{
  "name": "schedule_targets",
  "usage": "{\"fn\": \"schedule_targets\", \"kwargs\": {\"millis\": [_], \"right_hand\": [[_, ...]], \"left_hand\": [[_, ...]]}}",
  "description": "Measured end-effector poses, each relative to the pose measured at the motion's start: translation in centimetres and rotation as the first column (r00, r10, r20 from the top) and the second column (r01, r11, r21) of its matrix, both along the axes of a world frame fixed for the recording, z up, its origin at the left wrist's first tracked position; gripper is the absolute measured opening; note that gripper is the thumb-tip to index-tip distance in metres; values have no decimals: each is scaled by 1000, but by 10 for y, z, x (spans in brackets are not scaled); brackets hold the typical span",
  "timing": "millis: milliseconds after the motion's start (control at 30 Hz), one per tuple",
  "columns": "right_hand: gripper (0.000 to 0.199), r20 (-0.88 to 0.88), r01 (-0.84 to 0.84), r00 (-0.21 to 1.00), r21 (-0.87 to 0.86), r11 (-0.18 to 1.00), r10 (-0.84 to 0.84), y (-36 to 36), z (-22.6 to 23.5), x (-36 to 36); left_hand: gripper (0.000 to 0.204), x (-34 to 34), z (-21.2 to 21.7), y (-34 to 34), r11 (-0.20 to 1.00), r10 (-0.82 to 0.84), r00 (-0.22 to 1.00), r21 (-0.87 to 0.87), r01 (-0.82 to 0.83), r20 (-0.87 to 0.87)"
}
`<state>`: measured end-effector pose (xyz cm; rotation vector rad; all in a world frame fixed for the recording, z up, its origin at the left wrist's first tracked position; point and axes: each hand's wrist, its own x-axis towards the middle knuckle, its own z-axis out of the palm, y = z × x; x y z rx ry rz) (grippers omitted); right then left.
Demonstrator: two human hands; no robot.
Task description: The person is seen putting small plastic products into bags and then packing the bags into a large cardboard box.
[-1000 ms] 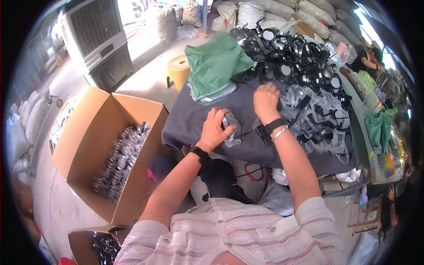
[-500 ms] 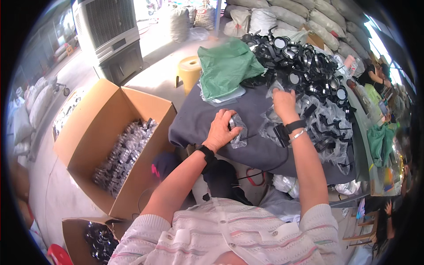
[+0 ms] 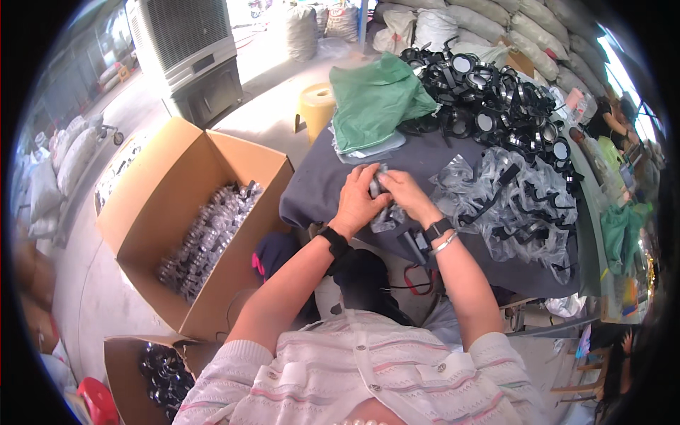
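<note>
Both my hands meet over the near part of a table spread with grey cloth (image 3: 308, 198). My left hand (image 3: 356, 203) is closed around a small metallic-looking piece in a clear plastic bag (image 3: 387, 221), which hangs below the fingers. My right hand (image 3: 407, 193) pinches the same bagged piece from the other side, its fingers partly hidden. Right of the hands lies a heap of clear plastic bags (image 3: 460, 180) with black straps among them. Behind it is a large pile of black round-headed pieces (image 3: 489, 99), some with pale or shiny discs.
A green cloth (image 3: 379, 103) lies at the table's far left. Left of the table, a tall cardboard box (image 3: 149, 198) contains many bagged pieces; a smaller box (image 3: 122, 368) has black ones. Beyond stand a yellow stool (image 3: 316, 106) and an air cooler (image 3: 184, 42). People sit at far right.
My right hand has come from the plastic-bag heap to my left hand and now grips the bagged piece with it. The left hand has lifted slightly. The view has shifted a little.
</note>
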<state>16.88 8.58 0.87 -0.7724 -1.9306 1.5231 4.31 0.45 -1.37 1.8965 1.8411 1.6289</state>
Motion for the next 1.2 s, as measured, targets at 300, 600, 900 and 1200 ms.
{"fn": "schedule_targets", "kwargs": {"millis": [300,600,900,1200], "right_hand": [[14,448,-256,261,886,387,-855,45,17,52],[11,297,-224,593,954,201,-748,39,25,46],[16,87,127,987,109,986,-137,7,-1,6],[22,448,-106,570,872,479,-689,-32,28,50]], "left_hand": [[59,-5,13,1,996,-8,1000,-94,8,5],[61,-10,7,1,997,-48,998,-62,50,33],[61,-8,14,1,993,-39,994,-105,49,100],[53,-10,25,-2,975,47,992,-209,-71,-118]]}}
